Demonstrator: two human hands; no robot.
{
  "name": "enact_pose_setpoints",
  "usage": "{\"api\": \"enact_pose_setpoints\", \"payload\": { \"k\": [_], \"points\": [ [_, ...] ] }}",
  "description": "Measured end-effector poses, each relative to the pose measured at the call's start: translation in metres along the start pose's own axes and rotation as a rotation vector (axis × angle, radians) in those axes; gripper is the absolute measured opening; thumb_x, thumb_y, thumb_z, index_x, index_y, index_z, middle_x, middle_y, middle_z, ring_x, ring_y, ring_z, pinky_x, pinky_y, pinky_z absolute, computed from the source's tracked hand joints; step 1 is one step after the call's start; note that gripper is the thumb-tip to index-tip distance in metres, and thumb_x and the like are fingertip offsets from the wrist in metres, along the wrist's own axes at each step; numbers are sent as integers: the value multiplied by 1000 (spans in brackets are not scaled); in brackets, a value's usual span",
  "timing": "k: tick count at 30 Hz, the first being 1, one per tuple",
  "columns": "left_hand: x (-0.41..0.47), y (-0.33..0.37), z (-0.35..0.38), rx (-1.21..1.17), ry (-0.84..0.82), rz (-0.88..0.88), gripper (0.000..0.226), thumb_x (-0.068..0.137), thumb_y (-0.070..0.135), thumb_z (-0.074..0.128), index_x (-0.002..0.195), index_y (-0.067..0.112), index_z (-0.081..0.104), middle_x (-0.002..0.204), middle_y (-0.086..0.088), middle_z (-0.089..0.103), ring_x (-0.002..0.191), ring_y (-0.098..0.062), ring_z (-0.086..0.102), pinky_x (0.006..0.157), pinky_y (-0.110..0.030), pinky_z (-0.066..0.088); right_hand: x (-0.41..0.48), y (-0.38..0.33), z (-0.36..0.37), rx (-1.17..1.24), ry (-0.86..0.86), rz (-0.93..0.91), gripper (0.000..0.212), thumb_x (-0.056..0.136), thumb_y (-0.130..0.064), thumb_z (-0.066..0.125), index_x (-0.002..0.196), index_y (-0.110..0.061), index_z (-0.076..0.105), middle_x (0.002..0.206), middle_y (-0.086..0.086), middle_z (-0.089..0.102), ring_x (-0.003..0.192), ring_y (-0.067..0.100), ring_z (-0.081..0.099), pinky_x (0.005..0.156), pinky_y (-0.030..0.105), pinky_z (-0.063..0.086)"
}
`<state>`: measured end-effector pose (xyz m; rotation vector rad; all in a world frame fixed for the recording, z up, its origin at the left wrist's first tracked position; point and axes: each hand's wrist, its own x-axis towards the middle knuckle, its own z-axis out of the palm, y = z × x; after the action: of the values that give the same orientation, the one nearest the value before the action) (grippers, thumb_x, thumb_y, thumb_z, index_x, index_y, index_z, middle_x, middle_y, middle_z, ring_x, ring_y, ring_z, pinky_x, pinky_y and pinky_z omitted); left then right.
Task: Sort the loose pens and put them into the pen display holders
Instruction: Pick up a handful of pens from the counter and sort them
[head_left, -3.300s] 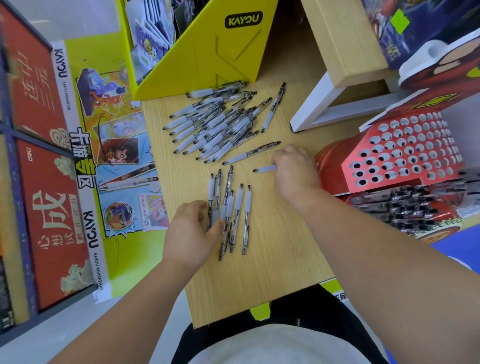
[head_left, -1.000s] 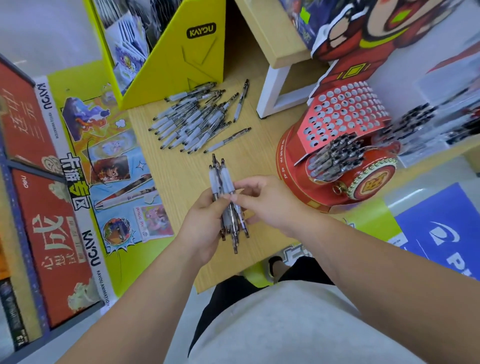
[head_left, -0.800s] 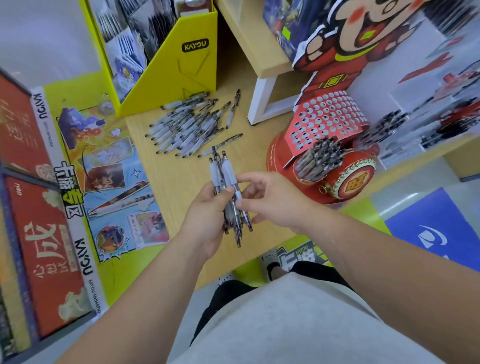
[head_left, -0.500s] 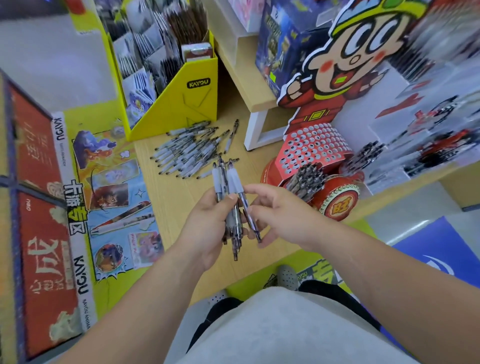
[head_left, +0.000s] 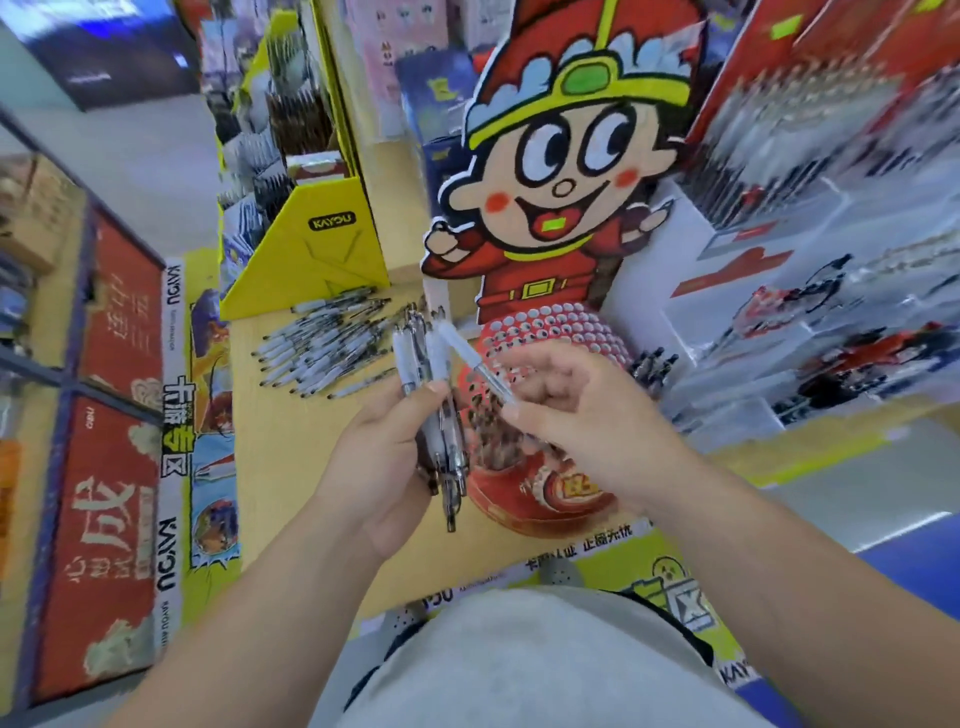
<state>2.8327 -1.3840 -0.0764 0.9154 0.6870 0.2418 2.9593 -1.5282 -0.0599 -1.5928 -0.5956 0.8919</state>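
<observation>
One pen held apart from the bundle, just in front of the red holder.

On the counter (head_left: 291, 467) one red pen display holder (head_left: 558, 332) stands directly beyond the right hand, its panel of holes sloping up toward the person. One pile of loose pens (head_left: 322, 353), too blurred to count, lies well to the left. The left hand (head_left: 384, 467) grips a near-upright bundle (head_left: 435, 358) of roughly five pens. The right hand (head_left: 587, 415), the nearer to the holes, pinches a single pen (head_left: 475, 364) that slants from upper left down into its fingers. It probably needs turning end-on to a hole.
</observation>
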Motion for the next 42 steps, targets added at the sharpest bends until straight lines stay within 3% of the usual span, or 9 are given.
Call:
{"api": "enact_pose_setpoints", "payload": {
  "k": [3,9,14,21,25,28,31,35,42],
  "points": [
    [3,-18,27,-32,99,-36,15,99,15,60,112,11,68,91,-13,68,63,-23,63,54,-34,52,-12,12,-61,29,119,-9,24,86,-13,77,96,-33,70,78,-1,71,58,15,64,49,24,46],
    [9,-47,77,-30,139,-62,32,100,18,55,127,2,60,100,-13,70,66,-21,61,55,-33,51,-54,32,-165,34,247,2,24,88,-2,72,93,-25,79,72,8,73,58,16,65,52,22,50],
    [9,-62,104,-34,169,-83,46,97,19,59,135,-6,53,87,-9,66,68,-21,59,55,-32,51,-63,42,-210,16,360,29,20,85,-8,76,84,-28,76,72,7,73,63,22,70,56,23,55],
    [3,-61,112,-67,181,-73,49,96,22,59,138,-4,53,86,-9,65,69,-20,58,55,-32,51,-48,50,-221,-290,346,-36,15,85,-20,79,85,-33,72,69,-4,71,64,14,67,63,28,56],
    [5,-61,108,-109,158,-82,54,90,23,63,136,-4,54,86,-9,63,69,-21,56,53,-32,51,-35,53,-213,-511,354,-82,22,84,-25,79,83,-42,65,70,-21,67,66,-1,62,60,10,47],
    [8,-61,110,-185,115,-91,44,86,23,64,125,3,59,91,-8,66,66,-19,57,52,-32,51,-27,55,-203,-670,363,-103,16,84,-26,80,89,-34,67,67,-21,63,72,-7,62,63,8,46],
    [8,-60,109,-244,78,-110,43,83,24,65,122,6,59,92,-7,68,64,-17,58,52,-31,51,-20,54,-193,-811,325,-126,14,85,-26,80,89,-31,68,71,-22,62,68,-2,62,64,15,49],
    [7,-58,98,-240,27,-130,44,85,25,66,122,3,61,82,-8,65,64,-19,58,53,-32,51,-9,53,-181,-945,277,-151,14,83,-26,81,94,-20,73,69,-12,62,62,12,61,64,36,56],
    [5,-62,85,-228,18,-151,37,88,22,64,120,4,61,82,-7,67,63,-18,60,53,-31,52,-1,53,-169,-1059,266,-220,16,81,-27,83,89,-18,71,66,-10,54,61,14,55,61,31,52]
  ]
}}
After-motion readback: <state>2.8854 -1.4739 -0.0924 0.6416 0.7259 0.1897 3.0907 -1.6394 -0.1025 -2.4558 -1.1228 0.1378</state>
